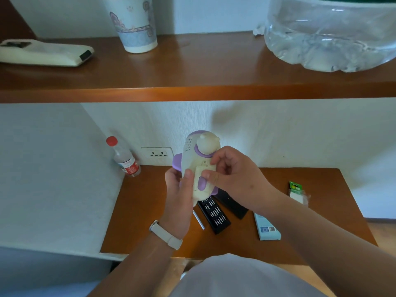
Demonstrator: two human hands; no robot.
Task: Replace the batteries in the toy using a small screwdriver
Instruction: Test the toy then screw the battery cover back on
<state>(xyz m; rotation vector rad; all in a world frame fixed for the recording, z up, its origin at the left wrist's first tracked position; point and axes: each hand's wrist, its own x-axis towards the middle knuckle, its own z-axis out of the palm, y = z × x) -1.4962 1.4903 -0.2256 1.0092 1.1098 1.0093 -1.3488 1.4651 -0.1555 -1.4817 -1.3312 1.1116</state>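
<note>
The cream-and-purple plastic toy (pixel 194 151) is held up in the air, just above and beyond the black plastic bit case (pixel 214 213) that lies on the brown wooden tabletop (pixel 147 211). Its long axis stands nearly upright, rounded head away from the case and underside turned toward the person. The left hand (pixel 179 194) grips the toy's lower body from the left, with the thumb laid along the edge of the cream rectangular battery cover (pixel 199 173). The right hand (pixel 233 174) comes in from the right, fingers curled, with thumb and forefinger pinching that cover at its right edge, just below a small screw. Whether the cover is loose or seated cannot be told. The right hand is the working one and sits nearer the cover, so the coming move likely turns on lifting or pressing it along the toy's long axis while the left hand steadies the toy. A slim silver screwdriver (pixel 199 220) lies just left of the case. A green-topped blister pack (pixel 296 189), probably the batteries' wrapper, lies well to the case's right.
</note>
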